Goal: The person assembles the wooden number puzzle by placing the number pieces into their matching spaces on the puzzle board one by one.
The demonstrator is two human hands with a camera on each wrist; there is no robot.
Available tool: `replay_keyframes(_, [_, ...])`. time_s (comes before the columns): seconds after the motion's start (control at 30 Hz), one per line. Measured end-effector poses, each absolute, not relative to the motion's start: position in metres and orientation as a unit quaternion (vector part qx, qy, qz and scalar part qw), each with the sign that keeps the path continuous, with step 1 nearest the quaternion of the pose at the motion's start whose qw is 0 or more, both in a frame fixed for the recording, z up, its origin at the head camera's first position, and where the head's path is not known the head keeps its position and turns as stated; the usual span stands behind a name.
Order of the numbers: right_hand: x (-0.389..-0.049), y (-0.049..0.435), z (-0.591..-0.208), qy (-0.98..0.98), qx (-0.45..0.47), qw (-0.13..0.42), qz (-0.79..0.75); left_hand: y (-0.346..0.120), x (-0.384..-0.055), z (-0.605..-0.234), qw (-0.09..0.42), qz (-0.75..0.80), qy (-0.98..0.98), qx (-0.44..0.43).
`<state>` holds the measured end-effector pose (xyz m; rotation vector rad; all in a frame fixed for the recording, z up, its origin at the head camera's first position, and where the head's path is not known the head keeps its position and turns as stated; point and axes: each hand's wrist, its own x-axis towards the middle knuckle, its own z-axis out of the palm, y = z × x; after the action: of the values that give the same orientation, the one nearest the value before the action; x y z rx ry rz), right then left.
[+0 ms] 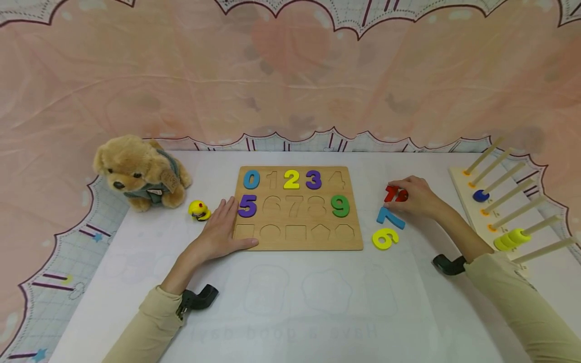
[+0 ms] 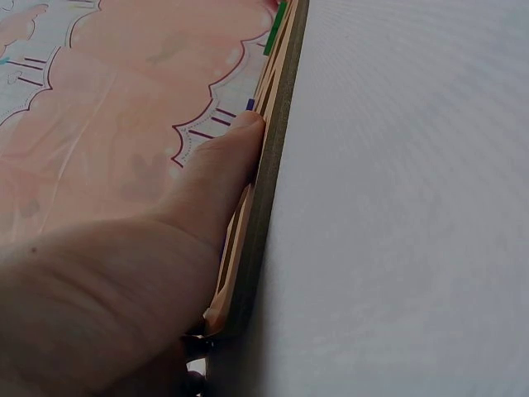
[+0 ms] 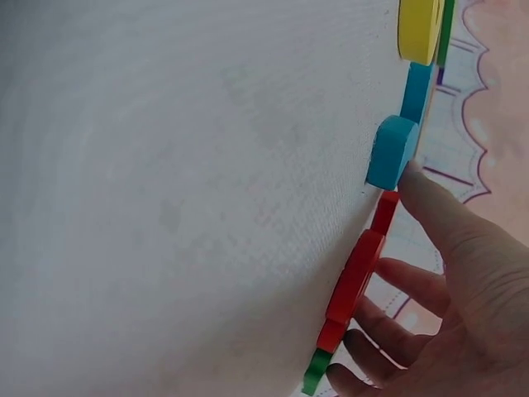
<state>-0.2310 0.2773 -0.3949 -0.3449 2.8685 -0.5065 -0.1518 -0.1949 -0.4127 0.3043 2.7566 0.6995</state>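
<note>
My left hand (image 1: 220, 229) rests on the left edge of the wooden number board (image 1: 308, 242), fingers extended beside the purple 5 (image 1: 247, 205). In the left wrist view its thumb (image 2: 223, 157) lies along the board's front edge. To the board's right, my right hand (image 1: 415, 195) touches red number pieces (image 1: 396, 193), partly covered by its fingers. The right wrist view shows fingertips on a red piece (image 3: 357, 277), the thumb apart from them near the blue 7 (image 3: 393, 153), and a green piece (image 3: 316, 370) beyond. A yellow 6 (image 1: 385, 239) lies nearer.
A blue 0 (image 1: 251, 179), yellow 2 (image 1: 292, 179), purple 3 (image 1: 313, 179) and green 9 (image 1: 340, 205) sit in the board. A plush dog (image 1: 140, 174) and small yellow duck toy (image 1: 198, 210) stand left. A pegboard with rods and yellow rings (image 1: 512, 239) stands right.
</note>
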Motion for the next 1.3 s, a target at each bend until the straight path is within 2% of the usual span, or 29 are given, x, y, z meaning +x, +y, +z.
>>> replay_keyframes(0.93, [-0.234,0.275,-0.394,0.973,-0.105,0.106,-0.178,-0.194,-0.152,-0.413,0.144,0.239,0.955,0.101])
replay_keyframes(1.3, [-0.237,0.274,-0.385,0.971,-0.098,0.086,-0.203,-0.195,-0.152,-0.413,0.14,0.239,0.955,0.102])
